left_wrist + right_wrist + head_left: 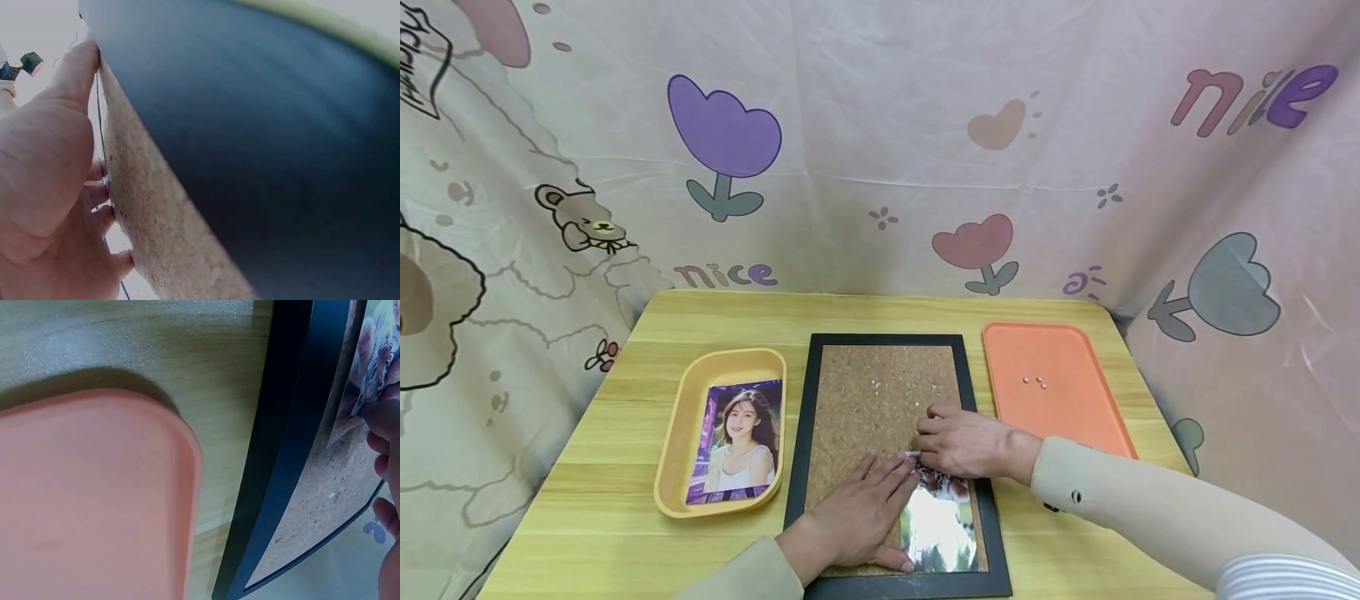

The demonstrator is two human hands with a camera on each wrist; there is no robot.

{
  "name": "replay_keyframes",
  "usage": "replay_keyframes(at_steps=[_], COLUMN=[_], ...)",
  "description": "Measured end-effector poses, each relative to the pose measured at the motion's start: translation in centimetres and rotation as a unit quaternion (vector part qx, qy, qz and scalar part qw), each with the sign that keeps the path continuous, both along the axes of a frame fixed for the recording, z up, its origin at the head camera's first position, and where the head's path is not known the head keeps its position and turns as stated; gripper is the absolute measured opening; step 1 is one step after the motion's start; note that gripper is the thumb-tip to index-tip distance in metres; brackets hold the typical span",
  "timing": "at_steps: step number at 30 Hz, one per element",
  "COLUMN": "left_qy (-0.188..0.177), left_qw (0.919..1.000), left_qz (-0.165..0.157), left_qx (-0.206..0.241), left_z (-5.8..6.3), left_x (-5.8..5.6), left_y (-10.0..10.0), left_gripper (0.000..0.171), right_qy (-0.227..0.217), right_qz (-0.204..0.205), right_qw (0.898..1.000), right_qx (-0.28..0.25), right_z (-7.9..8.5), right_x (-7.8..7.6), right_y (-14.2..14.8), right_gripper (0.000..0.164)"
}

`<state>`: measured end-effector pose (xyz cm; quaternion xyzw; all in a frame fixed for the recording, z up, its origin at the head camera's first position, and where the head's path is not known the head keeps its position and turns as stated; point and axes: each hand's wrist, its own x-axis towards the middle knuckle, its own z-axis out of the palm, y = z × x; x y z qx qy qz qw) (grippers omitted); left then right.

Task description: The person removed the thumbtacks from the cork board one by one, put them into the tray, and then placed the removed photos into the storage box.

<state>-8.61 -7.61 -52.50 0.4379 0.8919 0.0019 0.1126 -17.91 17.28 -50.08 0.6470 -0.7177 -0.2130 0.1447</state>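
A black-framed cork board [857, 417] lies on the table, and a glossy tiger photo [937, 525] lies on its lower right. Flat on the cork, my left hand [865, 508] spreads its fingers, the fingertips and thumb at the photo's left edge. In the left wrist view its thumb [70, 75] lies along the board. My right hand [962, 442] bends its fingers over the photo's top edge. In the right wrist view its thumb and fingers meet at the photo [380, 347] near a corner; I cannot tell whether they pinch something small there.
At the right stands an orange tray [1052, 404] with several small shiny beads or pins [1039, 382]. A yellow tray [672, 454] at the left holds a portrait photo [737, 467] over a purple one. A printed curtain [850, 167] hangs behind the wooden table [602, 467].
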Motion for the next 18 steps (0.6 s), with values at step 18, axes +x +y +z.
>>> replay_keyframes(at_steps=[18], left_qy=[0.014], left_qw=[0.9999], left_qz=[-0.004], left_qx=[0.002], left_z=[-0.03], left_x=[0.08], left_y=[-0.11], left_gripper=[0.108], right_qy=[-0.008], right_qz=[0.035], right_qw=[0.999], right_qx=[0.012], right_z=[-0.05], right_x=[-0.89], right_y=[-0.78], right_gripper=[0.023])
